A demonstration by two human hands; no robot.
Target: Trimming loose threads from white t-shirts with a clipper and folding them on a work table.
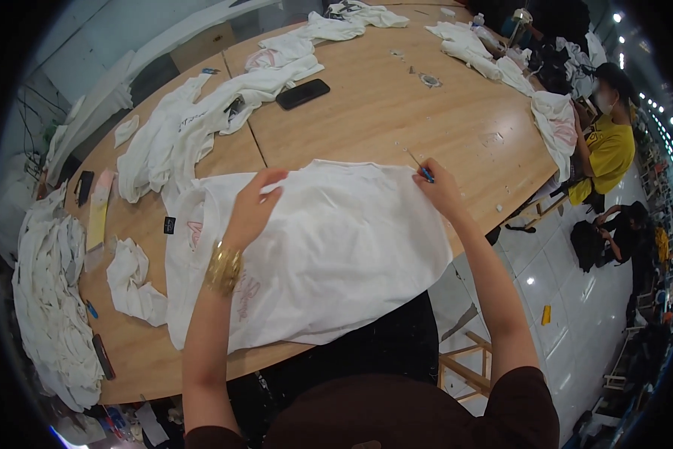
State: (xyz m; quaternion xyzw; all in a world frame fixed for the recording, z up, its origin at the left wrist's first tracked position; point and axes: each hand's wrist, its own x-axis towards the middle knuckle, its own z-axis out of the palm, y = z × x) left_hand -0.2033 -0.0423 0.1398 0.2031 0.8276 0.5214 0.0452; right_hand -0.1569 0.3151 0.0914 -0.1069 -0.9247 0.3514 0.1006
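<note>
A white T-shirt (336, 232) lies spread sideways on the wooden table in front of me, its neckline and black label toward the left. Faint reddish print shows on its lower left part. Over the shirt's upper left area is my left hand (256, 203), fingers apart and holding nothing; whether it touches the cloth I cannot tell. A gold bracelet circles that wrist. At the shirt's far right corner, my right hand (439, 187) is closed round small blue-handled thread snips (427, 174), the thin blade pointing away and left.
Piled white garments (56, 299) line the table's left edge. More white shirts (172, 135) lie across its far left side, near a black phone (303, 94). A wooden stool (467, 363) stands by the table at right. A person in a yellow shirt (610, 157) sits at the right end.
</note>
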